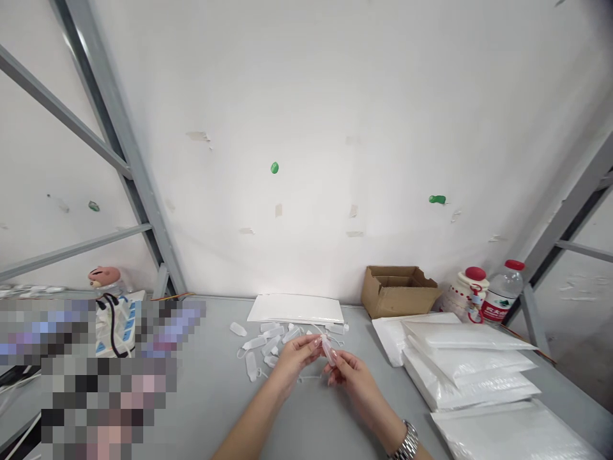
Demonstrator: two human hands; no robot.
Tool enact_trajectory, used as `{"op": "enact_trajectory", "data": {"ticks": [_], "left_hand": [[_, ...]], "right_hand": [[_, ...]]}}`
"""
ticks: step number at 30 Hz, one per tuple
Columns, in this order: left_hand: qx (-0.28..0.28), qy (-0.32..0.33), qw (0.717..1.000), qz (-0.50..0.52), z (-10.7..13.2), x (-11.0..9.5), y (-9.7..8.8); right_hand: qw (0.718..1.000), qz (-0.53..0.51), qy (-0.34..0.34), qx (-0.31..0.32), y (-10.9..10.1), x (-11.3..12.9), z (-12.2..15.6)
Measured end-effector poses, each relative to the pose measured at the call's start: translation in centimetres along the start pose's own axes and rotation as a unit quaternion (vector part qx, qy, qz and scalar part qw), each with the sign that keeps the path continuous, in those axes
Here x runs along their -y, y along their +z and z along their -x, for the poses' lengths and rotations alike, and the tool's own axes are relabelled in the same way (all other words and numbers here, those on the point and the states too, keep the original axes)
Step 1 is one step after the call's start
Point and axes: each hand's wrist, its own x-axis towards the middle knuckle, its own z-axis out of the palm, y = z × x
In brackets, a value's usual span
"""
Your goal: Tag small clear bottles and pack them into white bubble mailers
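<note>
Between my two hands is a small, translucent whitish plastic sleeve (pixel 328 351), tilted. Fingers of my left hand (pixel 301 355) pinch it near its upper end. My right hand (pixel 345 370) grips its lower end from the other side, with a metal watch on that wrist. Several similar small plastic sleeves (pixel 255 343) lie scattered on the grey table, just beyond and left of my hands, some with thin white loops. One more sleeve (pixel 336 328) rests behind my fingers. A thin white cord (pixel 310 377) shows below my hands. What exactly these pieces are I cannot make out.
White sheets (pixel 295 308) lie against the wall. To the right are an open cardboard box (pixel 401 291), a lidded jug (pixel 472 291), a water bottle (pixel 504 292) and stacked white padded mailers (pixel 472 364). At left stand a power strip (pixel 117 326) and a blurred-out area beside a metal frame (pixel 138 160).
</note>
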Motion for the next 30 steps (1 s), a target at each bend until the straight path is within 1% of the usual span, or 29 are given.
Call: {"op": "enact_trajectory", "data": {"ticks": [3,6,8,11,14,16,19,22,25,27,30], "left_hand": [[-0.014,-0.004,1.000,0.003,-0.1,-0.1,0.0],[-0.024,0.000,1.000,0.008,0.0,-0.1,0.1],[-0.024,0.000,1.000,0.014,0.0,-0.2,0.2],[-0.019,-0.007,1.000,0.023,0.1,-0.3,0.4],[-0.009,-0.008,0.999,0.033,0.2,-0.4,0.3],[0.003,-0.010,0.999,0.039,0.2,-0.4,0.3],[0.034,-0.008,0.998,0.048,0.3,-0.4,0.3],[0.057,-0.006,0.997,0.053,0.5,-0.4,0.4],[0.057,-0.002,0.997,0.057,0.5,-0.4,0.5],[0.056,-0.004,0.996,0.062,0.5,-0.3,0.5],[0.057,-0.014,0.996,0.071,0.4,-0.2,0.4]], "right_hand": [[0.999,0.050,-0.017,-0.005,0.1,0.0,0.0],[0.987,0.138,-0.078,-0.026,0.2,-0.2,0.1],[0.967,0.212,-0.129,-0.058,0.2,-0.3,0.3],[0.930,0.302,-0.190,-0.093,0.1,-0.5,0.7],[0.906,0.348,-0.220,-0.100,-0.1,-0.7,0.9],[0.898,0.364,-0.226,-0.102,-0.2,-0.9,0.9],[0.899,0.362,-0.223,-0.104,-0.3,-1.0,0.8],[0.914,0.329,-0.212,-0.109,0.0,-0.9,0.7],[0.941,0.270,-0.188,-0.079,0.5,-0.5,0.8],[0.954,0.237,-0.177,-0.058,0.7,-0.3,0.8],[0.952,0.237,-0.181,-0.063,0.7,-0.4,0.8]]}}
